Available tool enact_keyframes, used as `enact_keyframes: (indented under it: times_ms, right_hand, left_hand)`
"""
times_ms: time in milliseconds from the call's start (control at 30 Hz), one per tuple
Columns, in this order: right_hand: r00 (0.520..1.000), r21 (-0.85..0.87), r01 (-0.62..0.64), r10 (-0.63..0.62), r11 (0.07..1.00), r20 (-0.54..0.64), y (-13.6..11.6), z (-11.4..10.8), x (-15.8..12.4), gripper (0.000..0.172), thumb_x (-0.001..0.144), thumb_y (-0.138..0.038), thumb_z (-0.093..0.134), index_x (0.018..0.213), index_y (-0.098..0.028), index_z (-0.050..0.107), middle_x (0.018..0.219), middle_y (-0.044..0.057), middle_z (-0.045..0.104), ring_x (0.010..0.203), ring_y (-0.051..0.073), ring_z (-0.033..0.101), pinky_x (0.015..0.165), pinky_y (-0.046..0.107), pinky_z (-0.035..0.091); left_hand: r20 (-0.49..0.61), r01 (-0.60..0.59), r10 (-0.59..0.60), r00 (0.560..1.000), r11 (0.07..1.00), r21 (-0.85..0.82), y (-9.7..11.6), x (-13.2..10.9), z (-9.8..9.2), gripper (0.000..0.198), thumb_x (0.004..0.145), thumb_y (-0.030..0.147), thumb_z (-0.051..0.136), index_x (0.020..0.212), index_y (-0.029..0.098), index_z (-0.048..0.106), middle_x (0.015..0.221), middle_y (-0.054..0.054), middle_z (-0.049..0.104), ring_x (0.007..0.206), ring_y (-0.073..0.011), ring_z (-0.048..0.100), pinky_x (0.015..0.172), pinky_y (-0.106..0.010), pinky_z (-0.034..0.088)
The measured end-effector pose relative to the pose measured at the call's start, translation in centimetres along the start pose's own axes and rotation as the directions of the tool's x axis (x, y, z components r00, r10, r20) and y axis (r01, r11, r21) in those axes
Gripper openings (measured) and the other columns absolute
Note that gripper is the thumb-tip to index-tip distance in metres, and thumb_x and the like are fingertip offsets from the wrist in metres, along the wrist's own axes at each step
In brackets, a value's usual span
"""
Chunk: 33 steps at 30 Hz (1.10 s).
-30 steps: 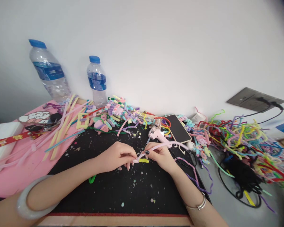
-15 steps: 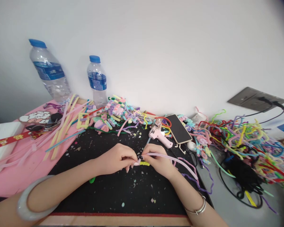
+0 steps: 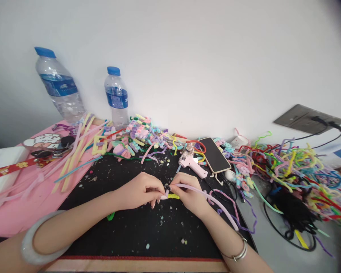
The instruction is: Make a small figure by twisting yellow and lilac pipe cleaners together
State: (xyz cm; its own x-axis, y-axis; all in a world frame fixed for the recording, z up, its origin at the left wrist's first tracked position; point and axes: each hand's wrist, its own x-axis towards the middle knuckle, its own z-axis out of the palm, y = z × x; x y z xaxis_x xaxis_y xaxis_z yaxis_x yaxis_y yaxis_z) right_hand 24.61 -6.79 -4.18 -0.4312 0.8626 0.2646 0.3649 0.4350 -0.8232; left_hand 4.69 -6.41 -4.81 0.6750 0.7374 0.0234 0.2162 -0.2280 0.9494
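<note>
Pipe cleaner [image 3: 204, 195], pale lilac, runs from between both hands out toward the right over the black mat [image 3: 136, 235], just in front of the glue gun [image 3: 191, 163]. Left hand [image 3: 140, 190] and right hand [image 3: 189, 193] each pinch its near end, beside a yellow piece [image 3: 174, 196]. It looks light, fuzzy and easily bent; gripping close to the bend should give the most control.
</note>
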Motion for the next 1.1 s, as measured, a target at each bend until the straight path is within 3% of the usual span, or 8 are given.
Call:
enact_keyframes:
  times_ms: [200,367,633,833,1100]
  right_hand:
    - [0.998,0.009,-0.058,0.058,0.998,-0.039,-0.02,0.22,0.04,0.019,0.08,-0.021,0.059,0.062,-0.017,0.058,0.062,-0.001,0.055,0.059,0.011,0.05,0.055,0.023,0.038]
    - [0.991,0.135,-0.11,0.119,0.985,-0.062,0.2,0.12,0.21,0.021,0.082,-0.028,0.056,0.063,-0.017,0.056,0.061,-0.001,0.051,0.056,0.011,0.046,0.052,0.023,0.036]
    - [0.998,0.069,-0.018,0.022,0.997,-0.062,0.04,-0.25,0.0,0.024,0.088,-0.027,0.047,0.069,-0.017,0.057,0.069,0.001,0.053,0.064,0.013,0.049,0.06,0.025,0.038]
    - [0.997,-0.018,0.048,-0.049,0.999,-0.053,-0.35,-0.12,-0.18,0.02,0.089,-0.023,0.046,0.073,-0.017,0.057,0.07,0.002,0.054,0.066,0.013,0.051,0.062,0.026,0.039]
    - [0.995,-0.058,0.087,-0.089,0.995,-0.035,-0.71,-0.07,-0.25,0.017,0.088,-0.019,0.046,0.074,-0.017,0.056,0.07,0.002,0.052,0.065,0.013,0.049,0.061,0.026,0.039]
  left_hand:
    - [-0.009,0.082,-0.083,0.996,0.993,-0.081,-0.01,-0.13,0.09,0.015,0.08,0.023,0.056,0.074,0.013,0.066,0.065,0.0,0.061,0.051,-0.011,0.062,0.045,-0.017,0.046]
    - [-0.044,0.156,-0.178,0.983,0.94,-0.304,0.01,0.18,-0.05,0.016,0.079,0.027,0.06,0.073,0.013,0.063,0.059,0.001,0.062,0.047,-0.0096,0.058,0.045,-0.018,0.044]
    - [-0.069,0.141,-0.234,0.97,0.768,-0.625,-0.12,0.55,-0.12,0.015,0.077,0.027,0.064,0.074,0.013,0.063,0.059,0.002,0.06,0.047,-0.006,0.05,0.047,-0.017,0.042]
    - [-0.1,0.141,-0.268,0.958,0.747,-0.65,-0.12,0.63,-0.17,0.016,0.077,0.028,0.065,0.076,0.012,0.063,0.061,0.001,0.058,0.051,-0.006,0.049,0.051,-0.018,0.041]
    - [-0.173,0.124,-0.26,0.95,0.822,-0.556,-0.07,0.74,-0.16,0.017,0.079,0.029,0.062,0.075,0.013,0.061,0.063,0.001,0.058,0.051,-0.0074,0.051,0.051,-0.019,0.043]
